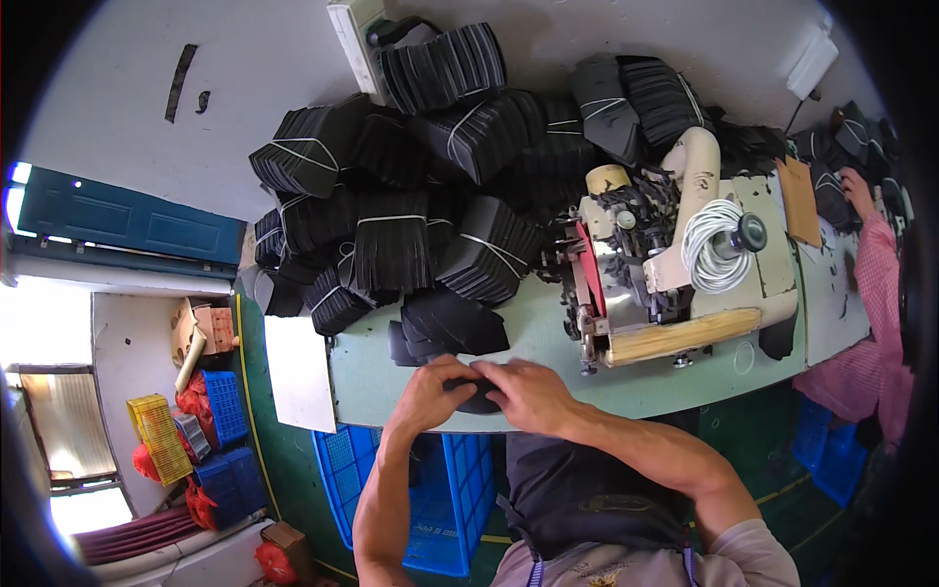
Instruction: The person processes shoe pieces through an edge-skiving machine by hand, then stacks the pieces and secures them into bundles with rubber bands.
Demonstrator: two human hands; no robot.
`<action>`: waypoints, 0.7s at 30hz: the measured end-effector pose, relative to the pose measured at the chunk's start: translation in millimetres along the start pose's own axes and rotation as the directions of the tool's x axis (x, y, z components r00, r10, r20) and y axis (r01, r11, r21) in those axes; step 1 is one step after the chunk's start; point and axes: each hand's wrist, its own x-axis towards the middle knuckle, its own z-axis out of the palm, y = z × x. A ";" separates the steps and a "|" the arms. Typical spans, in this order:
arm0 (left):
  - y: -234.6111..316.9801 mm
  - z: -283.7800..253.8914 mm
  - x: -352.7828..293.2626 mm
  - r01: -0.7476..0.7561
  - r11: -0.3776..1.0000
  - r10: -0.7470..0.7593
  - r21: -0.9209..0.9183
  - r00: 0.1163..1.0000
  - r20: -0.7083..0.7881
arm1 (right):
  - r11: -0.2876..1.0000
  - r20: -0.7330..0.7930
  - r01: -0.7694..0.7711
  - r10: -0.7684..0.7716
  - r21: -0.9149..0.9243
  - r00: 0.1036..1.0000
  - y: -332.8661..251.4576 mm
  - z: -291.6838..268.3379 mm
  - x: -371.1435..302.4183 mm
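Note:
At the front edge of the table, my left hand (425, 396) and my right hand (531, 394) come together over a dark black piece (475, 399) of flat material. Thumbs and fingers of both hands close on it from either side. Part of the piece is covered by my fingers, so its full outline is hidden. Just beyond my hands lies a small loose pile of black cut pieces (455, 323), fanned over one another on the pale green tabletop (533, 328).
Behind rise bundles of black pieces (391, 240) tied with white string. On the right stands a cream machine (699, 264) with a wooden bar and coiled white cord. Under the table is a blue crate (460, 504). A co-worker's pink sleeve (877, 284) reaches toward more bundles.

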 end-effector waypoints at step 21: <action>-85.4 42.4 28.5 0.293 0.953 -0.274 -0.073 0.739 -0.615 | 0.949 -0.006 -0.296 0.298 0.104 0.954 42.6 102.2 30.4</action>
